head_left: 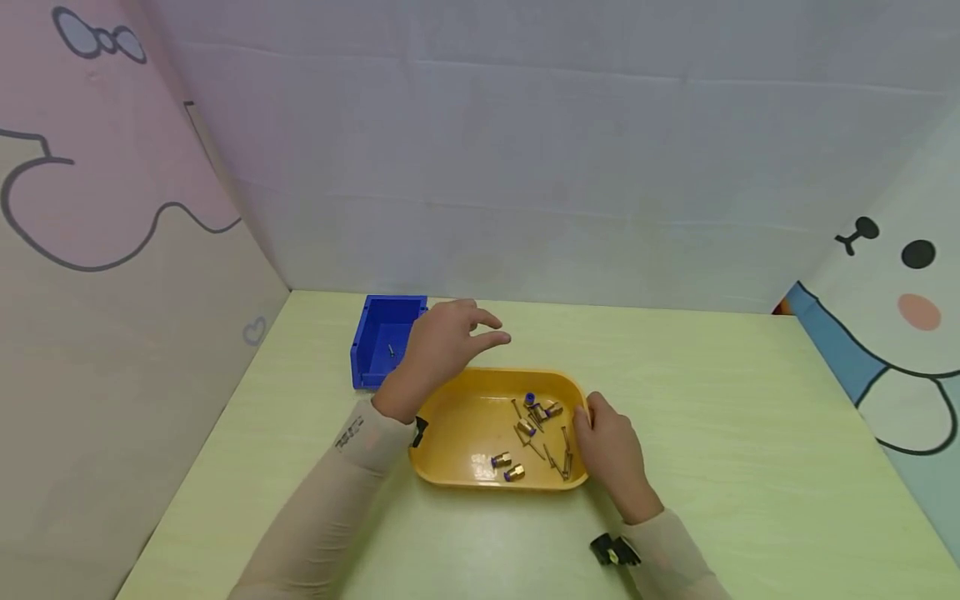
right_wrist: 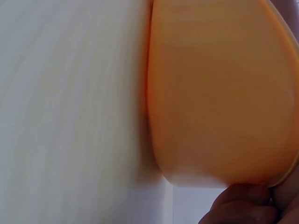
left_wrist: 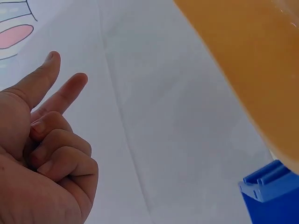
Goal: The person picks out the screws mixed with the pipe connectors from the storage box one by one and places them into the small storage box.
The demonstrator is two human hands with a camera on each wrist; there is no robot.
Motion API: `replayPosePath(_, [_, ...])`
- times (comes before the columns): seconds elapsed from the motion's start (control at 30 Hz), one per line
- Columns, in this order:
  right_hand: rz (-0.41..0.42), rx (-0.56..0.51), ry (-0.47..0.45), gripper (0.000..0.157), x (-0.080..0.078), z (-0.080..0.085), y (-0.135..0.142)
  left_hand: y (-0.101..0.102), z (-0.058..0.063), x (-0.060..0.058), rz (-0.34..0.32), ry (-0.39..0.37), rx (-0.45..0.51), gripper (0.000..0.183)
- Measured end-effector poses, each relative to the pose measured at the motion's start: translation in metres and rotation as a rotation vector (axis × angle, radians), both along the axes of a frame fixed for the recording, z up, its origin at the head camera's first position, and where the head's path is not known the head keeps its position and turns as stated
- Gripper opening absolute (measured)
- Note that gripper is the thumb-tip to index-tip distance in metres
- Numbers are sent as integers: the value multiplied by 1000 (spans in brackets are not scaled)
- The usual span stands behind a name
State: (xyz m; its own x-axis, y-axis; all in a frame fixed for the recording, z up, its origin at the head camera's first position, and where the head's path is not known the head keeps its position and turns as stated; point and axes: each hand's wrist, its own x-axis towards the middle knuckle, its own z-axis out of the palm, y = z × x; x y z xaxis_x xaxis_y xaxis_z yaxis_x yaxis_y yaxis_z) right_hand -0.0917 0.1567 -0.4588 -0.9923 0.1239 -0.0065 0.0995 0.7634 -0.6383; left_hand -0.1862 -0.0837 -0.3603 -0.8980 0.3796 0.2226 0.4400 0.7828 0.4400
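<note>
The yellow tray (head_left: 465,425) holds several screws (head_left: 534,450) and several brass-and-blue pipe fittings (head_left: 514,473), mostly toward its right half. My right hand (head_left: 613,450) grips the tray's right rim, thumb on the inner side; in the right wrist view its fingers (right_wrist: 243,205) are at the orange-looking tray wall (right_wrist: 224,93). Above the tray's back left, my left hand (head_left: 442,337) hangs with nothing in it. Its thumb (left_wrist: 42,79) and index finger (left_wrist: 67,93) are straight and apart, the other fingers curled to the palm. Behind its wrist, a blue bin (head_left: 362,358) holds a small screw (head_left: 391,351).
A pale wood-grain table (head_left: 712,417) carries the tray and bin. A white sheet wall (head_left: 525,167) rises behind, with printed panels at left and right. Black wrist-camera pieces (head_left: 615,551) show at both wrists.
</note>
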Motion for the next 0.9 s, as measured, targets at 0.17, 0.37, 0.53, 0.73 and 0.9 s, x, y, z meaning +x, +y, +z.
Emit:
replayPosePath(0.17, [-5,5,7,23,0,0,1,21,-3,6,-75,-1,-9,32])
replayPosePath(0.37, [-3,-1,4,23,-1,-3,1,39,-18,11,-219,15,3,31])
replayPosePath(0.53, [-1,3,28,23,-2,-4,1,47,-31,11,-418,10,34,30])
replayPosePath(0.73, [10,-3,28,25,-2,-4,1,51,-46,14,-777,-111,25,25])
replayPosePath(0.9, [8,-10,31,26,-2,-4,2,58,-59,19,-910,-147,-106,28])
